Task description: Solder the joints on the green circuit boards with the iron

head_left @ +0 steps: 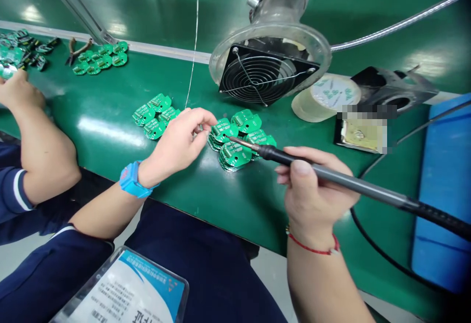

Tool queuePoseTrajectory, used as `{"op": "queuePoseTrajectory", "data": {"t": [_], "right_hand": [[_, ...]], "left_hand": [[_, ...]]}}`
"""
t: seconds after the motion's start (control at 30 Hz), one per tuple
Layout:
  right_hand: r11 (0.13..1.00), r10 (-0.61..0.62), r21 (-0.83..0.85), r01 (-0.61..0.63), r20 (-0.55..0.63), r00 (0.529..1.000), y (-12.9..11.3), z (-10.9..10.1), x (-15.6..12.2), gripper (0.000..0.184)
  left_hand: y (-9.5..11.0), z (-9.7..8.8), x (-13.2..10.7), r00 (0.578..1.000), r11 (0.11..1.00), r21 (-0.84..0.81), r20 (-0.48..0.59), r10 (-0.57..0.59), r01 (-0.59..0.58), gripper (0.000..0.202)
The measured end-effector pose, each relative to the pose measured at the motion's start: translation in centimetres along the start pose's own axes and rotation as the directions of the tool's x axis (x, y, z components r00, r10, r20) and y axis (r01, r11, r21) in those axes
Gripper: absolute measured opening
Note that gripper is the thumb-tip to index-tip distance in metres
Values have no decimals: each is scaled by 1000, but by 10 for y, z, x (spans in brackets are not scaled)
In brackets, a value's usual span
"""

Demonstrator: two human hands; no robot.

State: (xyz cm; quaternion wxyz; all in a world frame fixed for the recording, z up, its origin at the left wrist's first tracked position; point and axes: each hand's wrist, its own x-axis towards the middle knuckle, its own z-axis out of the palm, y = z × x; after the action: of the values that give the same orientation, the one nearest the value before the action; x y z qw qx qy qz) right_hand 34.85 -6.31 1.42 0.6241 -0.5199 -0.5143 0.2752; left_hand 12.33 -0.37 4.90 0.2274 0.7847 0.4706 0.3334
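My right hand [312, 190] is closed around a soldering iron [331, 178], whose tip rests on a cluster of small green circuit boards [239, 139] on the green bench [110, 127]. My left hand [180, 139], with a blue watch on its wrist, pinches a thin solder wire [194, 43] that runs up out of view. Its fingertips are right beside the leftmost board of the cluster. Several more green boards [156, 115] lie just left of that hand.
A fume extractor fan [265, 73] with a ribbed hose stands behind the boards. Right of it lie a tape roll [326, 96], an iron stand [390, 90] with sponge, and a blue bin [445, 186]. Another person's arm [40, 146] works at far left, near more boards [101, 58] and pliers [77, 49].
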Motion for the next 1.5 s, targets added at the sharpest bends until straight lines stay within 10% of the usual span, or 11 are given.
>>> {"op": "queuePoseTrajectory", "data": {"t": [0.17, 1.5], "right_hand": [[999, 4, -51, 0, 79, 997, 3, 1, -3, 15], [994, 42, -103, -35, 68, 997, -3, 1, -3, 22]], "left_hand": [[-1, 10, -3, 989, 974, 174, -11, 149, -144, 19], [6, 7, -9, 962, 964, 91, 137, 235, -249, 38]]}}
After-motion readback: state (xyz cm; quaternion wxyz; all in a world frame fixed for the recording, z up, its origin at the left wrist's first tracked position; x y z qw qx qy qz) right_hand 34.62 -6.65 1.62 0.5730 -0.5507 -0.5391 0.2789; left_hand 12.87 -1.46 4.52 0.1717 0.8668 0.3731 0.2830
